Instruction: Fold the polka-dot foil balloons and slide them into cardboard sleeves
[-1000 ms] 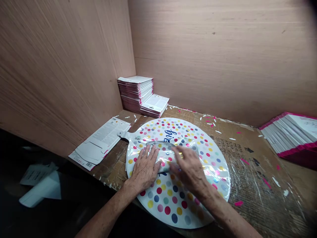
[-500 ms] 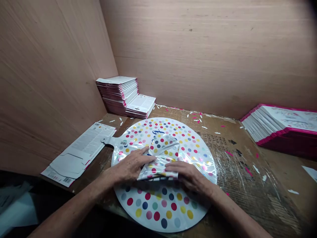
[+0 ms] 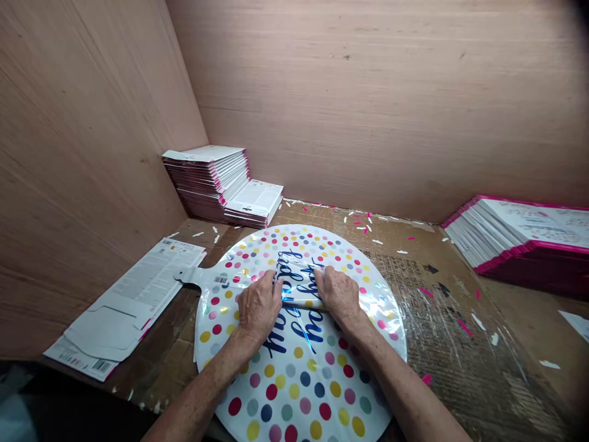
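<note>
While both hands press down at mid-frame, the left hand [image 3: 258, 305] and the right hand [image 3: 337, 293] lie with fingers curled over a folded strip of foil [image 3: 298, 288] that rests on the round dotted balloon [image 3: 299, 368] spread flat on the surface [image 3: 460, 344]. Each hand appears to pinch one end of the strip, though the fingertips are tucked under and the grip is hard to read. Slick foil could spring open if either hand eases off, and uneven pressure might skew the crease or wrinkle the lettering. Dragging the strip could also shift the balloon beneath toward the near edge. Paper scraps [image 3: 363, 222] near the back wall might catch in a fold. Stacked cards [image 3: 211, 178] sit upper left, well apart
</note>
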`<state>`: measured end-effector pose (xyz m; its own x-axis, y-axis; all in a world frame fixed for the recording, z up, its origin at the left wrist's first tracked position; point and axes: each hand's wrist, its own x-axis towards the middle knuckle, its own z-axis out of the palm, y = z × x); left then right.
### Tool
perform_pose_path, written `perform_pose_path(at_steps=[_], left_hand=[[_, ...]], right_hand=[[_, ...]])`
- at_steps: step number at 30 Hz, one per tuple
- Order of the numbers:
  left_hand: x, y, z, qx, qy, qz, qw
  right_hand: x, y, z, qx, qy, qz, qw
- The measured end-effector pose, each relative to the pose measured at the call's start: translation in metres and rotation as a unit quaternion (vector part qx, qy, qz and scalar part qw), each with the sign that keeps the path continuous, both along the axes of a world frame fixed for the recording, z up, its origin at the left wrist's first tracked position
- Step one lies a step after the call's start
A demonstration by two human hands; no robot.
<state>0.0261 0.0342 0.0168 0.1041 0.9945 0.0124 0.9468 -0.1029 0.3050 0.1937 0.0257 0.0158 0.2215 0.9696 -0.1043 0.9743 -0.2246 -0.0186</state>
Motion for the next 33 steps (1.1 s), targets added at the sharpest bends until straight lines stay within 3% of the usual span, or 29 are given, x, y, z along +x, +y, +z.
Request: perform_pose_path(at_steps=[4,9,12,15,19,22,25,28,30,33], left_hand=[[0.003,0.008,0.003,-0.066,0.017,0.022,0.997],[0.003,0.008,0.001,-0.048,0.024,0.011,0.998],[-0.008,0.003,0.0,0.03,-0.009,0.007,0.999],[-0.02,-0.005,0.0,0.073,-0.154,0.011,0.985],[-0.023,-0.028,-0.001,-0.027,-0.419,-0.002,0.907],[-0.036,-0.047,-0.001,0.003,-0.456,0.012,0.89],[-0.082,-0.056,0.001,0.044,-0.369,0.06,0.926],[-0.153,-0.055,0.003,0.144,-0.084,0.166,0.972],[-0.192,-0.052,0.003,0.105,0.121,0.161,0.974],[-0.216,-0.047,0.002,0.004,0.239,0.098,0.966]], right_hand=[[-0.002,0.015,0.01,0.009,-0.026,-0.01,1.0],[-0.007,0.043,0.03,0.008,0.014,0.155,0.988],[-0.004,0.039,0.031,-0.005,0.056,0.208,0.977],[-0.002,0.012,0.021,0.021,0.149,0.255,0.955],[-0.016,-0.028,0.008,0.053,0.283,0.249,0.925],[-0.036,-0.043,0.009,0.02,0.346,0.266,0.899],[-0.042,-0.053,0.009,-0.002,0.368,0.289,0.884],[-0.027,-0.064,0.002,-0.015,0.384,0.253,0.888],[-0.012,-0.071,-0.005,-0.042,0.398,0.217,0.89],[0.005,-0.082,-0.011,-0.047,0.416,0.19,0.888]])
